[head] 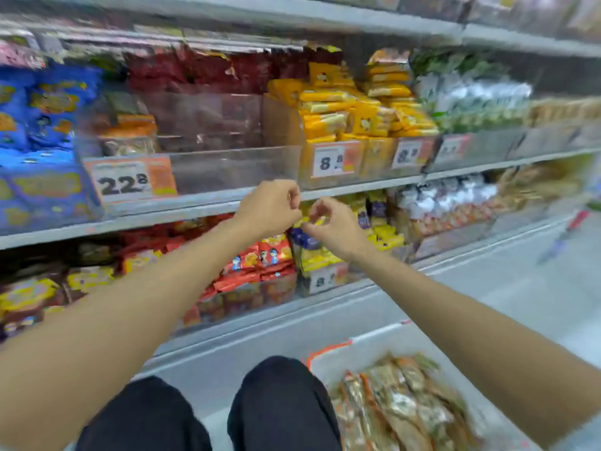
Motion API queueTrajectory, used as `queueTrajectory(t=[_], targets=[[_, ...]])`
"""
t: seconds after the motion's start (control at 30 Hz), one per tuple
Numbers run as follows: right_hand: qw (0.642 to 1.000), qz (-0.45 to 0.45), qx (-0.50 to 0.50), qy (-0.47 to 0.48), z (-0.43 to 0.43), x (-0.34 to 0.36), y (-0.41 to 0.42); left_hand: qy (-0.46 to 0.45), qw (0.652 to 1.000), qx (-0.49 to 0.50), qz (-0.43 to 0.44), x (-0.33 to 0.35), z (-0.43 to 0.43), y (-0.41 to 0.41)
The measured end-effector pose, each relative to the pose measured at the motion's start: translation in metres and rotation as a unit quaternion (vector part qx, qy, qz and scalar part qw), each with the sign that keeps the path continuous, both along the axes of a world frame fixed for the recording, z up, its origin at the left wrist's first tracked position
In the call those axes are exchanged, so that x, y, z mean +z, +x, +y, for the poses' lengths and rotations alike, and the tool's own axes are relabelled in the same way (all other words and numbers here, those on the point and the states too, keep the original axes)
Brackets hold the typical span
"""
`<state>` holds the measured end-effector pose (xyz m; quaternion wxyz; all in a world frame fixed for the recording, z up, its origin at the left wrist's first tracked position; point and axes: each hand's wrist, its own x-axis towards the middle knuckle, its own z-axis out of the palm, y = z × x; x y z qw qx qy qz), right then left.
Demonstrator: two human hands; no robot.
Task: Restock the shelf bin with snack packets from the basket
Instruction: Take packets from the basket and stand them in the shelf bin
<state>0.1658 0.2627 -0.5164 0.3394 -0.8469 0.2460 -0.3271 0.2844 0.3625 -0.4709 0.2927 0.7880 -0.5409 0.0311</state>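
The clear shelf bin (227, 167) with a "22.8" price tag stands on the middle shelf and is mostly bare, with a few orange snack packets (130, 131) at its back left. My left hand (270, 206) is just below the bin's front right corner, fingers curled in, with nothing visible in it. My right hand (335, 227) hovers beside it, a little lower, fingers loosely curled and holding nothing. The basket (328, 353), white with an orange rim, sits on the floor at lower right and holds several orange-brown snack packets (400, 405).
Next to the clear bin on the right is a bin of yellow packets (351, 112). Blue packets (42, 105) fill the left. The lower shelf holds red packets (260, 262). My knees (279, 398) are at the bottom, close to the basket. The frame is motion-blurred.
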Motion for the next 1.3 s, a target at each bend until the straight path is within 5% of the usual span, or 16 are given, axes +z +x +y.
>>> queueTrajectory(t=[0.33, 0.43, 0.53, 0.6, 0.97, 1.1, 1.2, 1.3], targets=[[0.967, 0.167, -0.02, 0.19, -0.027, -0.154, -0.109, 0.192, 0.961, -0.081, 0.182, -0.171, -0.061, -0.089], [0.939, 0.226, -0.038, 0.256, -0.032, -0.208, -0.135, 0.253, 0.909, -0.069, 0.323, -0.226, -0.062, -0.105], [0.9, 0.278, -0.067, 0.329, -0.036, -0.266, -0.16, 0.275, 0.817, 0.008, 0.506, -0.27, -0.054, -0.114], [0.869, 0.318, -0.086, 0.37, -0.04, -0.301, -0.177, 0.301, 0.789, 0.046, 0.534, -0.29, -0.053, -0.114], [0.685, 0.569, -0.062, 0.451, 0.028, -0.453, -0.21, 0.344, 0.77, 0.03, 0.537, -0.318, -0.074, -0.127], [0.705, 0.576, -0.047, 0.41, 0.057, -0.478, -0.192, 0.309, 0.795, 0.066, 0.519, -0.316, -0.083, -0.123], [0.7, 0.477, -0.143, 0.511, 0.063, -0.504, -0.19, 0.256, 0.815, 0.093, 0.512, -0.312, -0.092, -0.118], [0.729, 0.443, -0.2, 0.482, 0.061, -0.521, -0.19, 0.246, 0.811, 0.099, 0.522, -0.311, -0.097, -0.114]])
